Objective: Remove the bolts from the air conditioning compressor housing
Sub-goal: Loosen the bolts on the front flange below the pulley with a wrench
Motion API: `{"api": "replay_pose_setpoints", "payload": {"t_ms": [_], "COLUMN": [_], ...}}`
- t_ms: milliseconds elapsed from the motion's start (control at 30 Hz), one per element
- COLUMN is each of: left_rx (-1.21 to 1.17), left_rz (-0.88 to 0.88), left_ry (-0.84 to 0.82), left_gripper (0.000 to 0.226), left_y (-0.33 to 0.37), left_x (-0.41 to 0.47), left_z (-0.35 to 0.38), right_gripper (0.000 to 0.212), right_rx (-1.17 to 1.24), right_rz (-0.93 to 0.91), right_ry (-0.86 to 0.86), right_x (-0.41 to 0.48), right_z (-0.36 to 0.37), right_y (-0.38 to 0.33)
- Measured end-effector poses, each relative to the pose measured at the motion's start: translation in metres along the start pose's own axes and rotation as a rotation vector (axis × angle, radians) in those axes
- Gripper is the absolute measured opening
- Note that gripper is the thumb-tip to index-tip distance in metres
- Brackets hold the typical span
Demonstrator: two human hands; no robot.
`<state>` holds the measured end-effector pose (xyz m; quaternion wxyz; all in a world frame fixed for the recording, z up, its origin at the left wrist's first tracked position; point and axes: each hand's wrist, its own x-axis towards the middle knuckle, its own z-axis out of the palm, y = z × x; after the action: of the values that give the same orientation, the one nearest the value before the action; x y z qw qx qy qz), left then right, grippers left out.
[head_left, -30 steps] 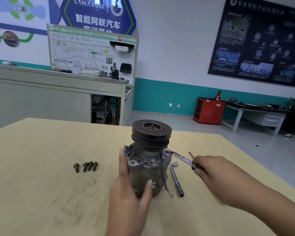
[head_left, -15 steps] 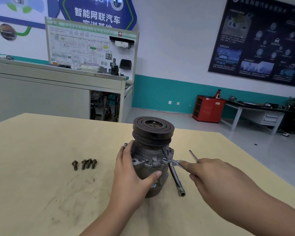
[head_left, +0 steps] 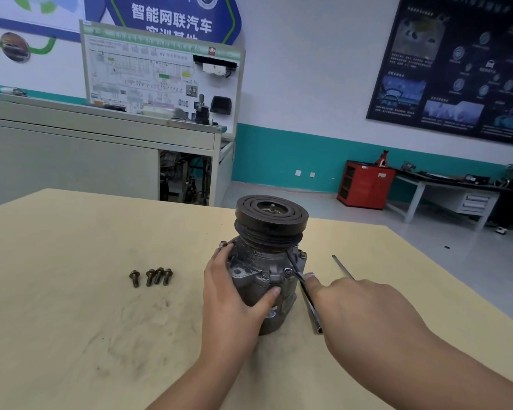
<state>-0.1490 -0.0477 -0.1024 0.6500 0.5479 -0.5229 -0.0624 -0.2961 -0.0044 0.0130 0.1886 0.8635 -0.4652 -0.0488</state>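
Note:
The grey air conditioning compressor (head_left: pixel 267 261) stands upright on the table, its dark pulley (head_left: pixel 271 214) on top. My left hand (head_left: pixel 234 297) grips the housing from the left, thumb across its front. My right hand (head_left: pixel 359 309) holds a slim wrench (head_left: pixel 298 275) whose ring end sits on a bolt (head_left: pixel 288 272) at the front right of the housing flange; the wrench's far end (head_left: pixel 342 266) sticks out behind the hand. More bolts (head_left: pixel 302 255) remain in the flange. Several removed bolts (head_left: pixel 151 276) lie in a row to the left.
An L-shaped socket wrench (head_left: pixel 313 312) lies on the yellow table (head_left: pixel 71 321) just right of the compressor, partly under my right hand. The table's right edge runs diagonally past my right arm. Behind are a grey cabinet (head_left: pixel 71 155), a red tool cabinet (head_left: pixel 365 184) and a workbench.
My right hand swung the wrench toward me and to the left around the bolt. My left hand closed its grip higher on the housing. The camera view shifted slightly.

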Motion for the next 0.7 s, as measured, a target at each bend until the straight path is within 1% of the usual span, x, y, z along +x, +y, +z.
{"api": "replay_pose_setpoints", "payload": {"t_ms": [167, 267, 333, 433, 600, 700], "left_rx": [-0.001, 0.020, 0.024, 0.033, 0.028, 0.027], "left_rz": [-0.018, -0.042, -0.054, -0.062, -0.064, -0.046], "left_ry": [0.015, -0.008, -0.021, -0.033, -0.045, -0.046], "left_gripper": [0.089, 0.089, 0.090, 0.088, 0.085, 0.082], "left_y": [0.001, 0.002, 0.000, 0.000, 0.000, 0.000], "left_x": [0.000, 0.002, 0.003, 0.004, 0.003, 0.002], "left_z": [-0.002, -0.003, -0.005, -0.007, -0.008, -0.008], "right_gripper": [0.059, 0.062, 0.060, 0.058, 0.060, 0.061], "right_rx": [0.050, 0.052, 0.050, 0.039, -0.077, -0.104], "right_rz": [-0.045, -0.053, -0.055, -0.075, -0.104, -0.127], "right_ry": [-0.100, -0.147, -0.167, -0.159, -0.136, -0.113], "right_x": [-0.002, 0.001, 0.005, 0.006, -0.002, -0.002], "right_z": [-0.011, -0.012, -0.013, -0.014, -0.014, -0.008], "right_y": [-0.009, -0.017, -0.023, -0.020, -0.011, -0.007]}}
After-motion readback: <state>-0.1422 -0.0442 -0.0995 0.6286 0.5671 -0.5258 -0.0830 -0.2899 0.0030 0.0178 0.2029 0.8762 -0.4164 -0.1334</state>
